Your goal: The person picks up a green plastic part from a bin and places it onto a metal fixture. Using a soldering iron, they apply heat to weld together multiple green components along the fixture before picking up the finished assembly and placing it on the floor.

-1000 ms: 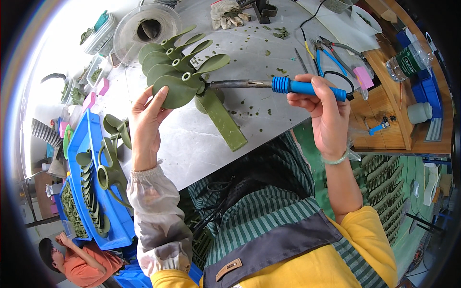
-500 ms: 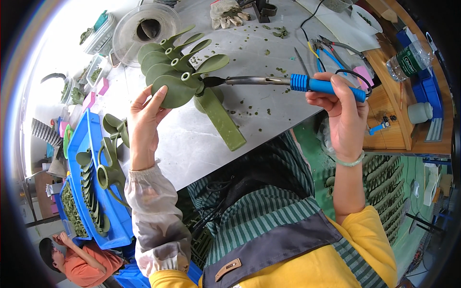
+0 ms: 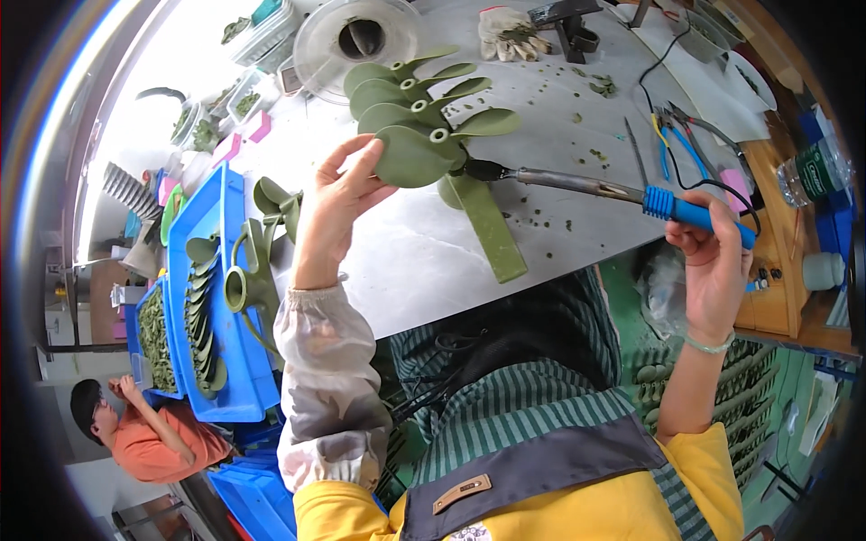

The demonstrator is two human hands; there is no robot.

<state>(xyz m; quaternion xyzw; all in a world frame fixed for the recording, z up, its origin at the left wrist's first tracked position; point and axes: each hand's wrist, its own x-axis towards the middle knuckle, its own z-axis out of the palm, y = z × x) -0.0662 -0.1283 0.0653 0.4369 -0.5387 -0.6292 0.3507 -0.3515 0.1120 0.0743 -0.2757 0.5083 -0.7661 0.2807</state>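
A row of green propellers [image 3: 410, 153] with rounded blades and pale-rimmed hubs stands joined to a flat green bar [image 3: 492, 230] above the table. My left hand [image 3: 334, 198] is closed on the nearest propeller, pinching the edge of its left blade between thumb and fingers. My right hand [image 3: 713, 261] is wrapped round the blue handle of a soldering iron [image 3: 577, 184]. The iron's dark, flat tip [image 3: 485, 169] meets the joint between the nearest propeller and the bar. Exactly how deep the tip sits there is hidden.
Green scraps lie across the grey table [image 3: 406, 279]. A clear round tub [image 3: 316, 54], work gloves [image 3: 510, 34] and pliers [image 3: 681, 144] stand or lie farther back. At left, blue trays [image 3: 262, 361] hold green parts, and another person [image 3: 162, 433] sits beyond. The iron's cord [image 3: 645, 86] runs back.
The whole view has shifted, so things appear farther right. The iron slopes down more steeply toward my right hand, while its tip stays at the same joint. Both grips are unchanged.
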